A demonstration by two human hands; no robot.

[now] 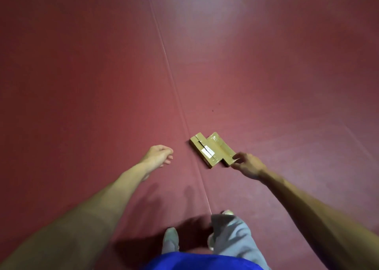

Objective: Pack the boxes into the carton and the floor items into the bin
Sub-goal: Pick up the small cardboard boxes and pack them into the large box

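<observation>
Two flat brown cardboard boxes lie side by side on the red floor, right of the floor seam. The left box (205, 151) carries a white label; the right box (222, 148) sits slightly further away. My right hand (247, 165) reaches the near corner of the right box, thumb and fingers pinching its end. My left hand (159, 156) hovers left of the boxes, fingers loosely curled, holding nothing. No carton or bin is in view.
Red floor mat (102, 85) spreads all around, with a thin seam (178, 99) running from far left to my feet. My grey shoes (170, 239) and grey trouser leg (231, 235) stand at the bottom.
</observation>
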